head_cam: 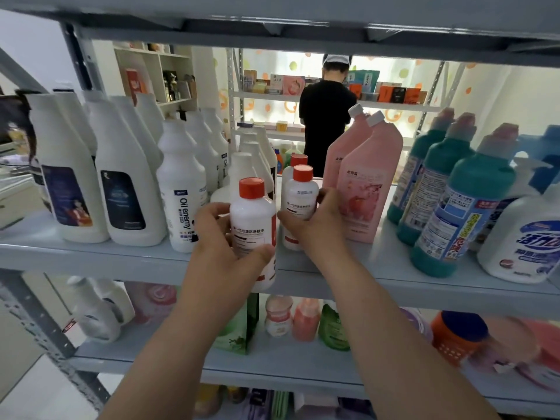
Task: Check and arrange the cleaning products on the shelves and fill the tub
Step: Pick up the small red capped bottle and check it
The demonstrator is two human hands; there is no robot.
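Note:
My left hand (pixel 225 250) grips a small white bottle with a red cap (pixel 253 219) at the front edge of the grey shelf (pixel 91 256). Just to its right, my right hand (pixel 315 225) holds a second red-capped white bottle (pixel 301 197), fingers wrapped round its body. A third red cap (pixel 299 160) shows behind that one. Both bottles stand upright and close together, between the white "Oil enemy" bottle (pixel 181 189) and the pink bottles (pixel 368 183).
Tall white bottles (pixel 121 177) fill the shelf's left side. Teal bottles (pixel 460 207) and a white jug (pixel 524 237) stand on the right. The lower shelf (pixel 272 368) carries pouches and jugs. A person in black (pixel 325 116) stands at another rack behind.

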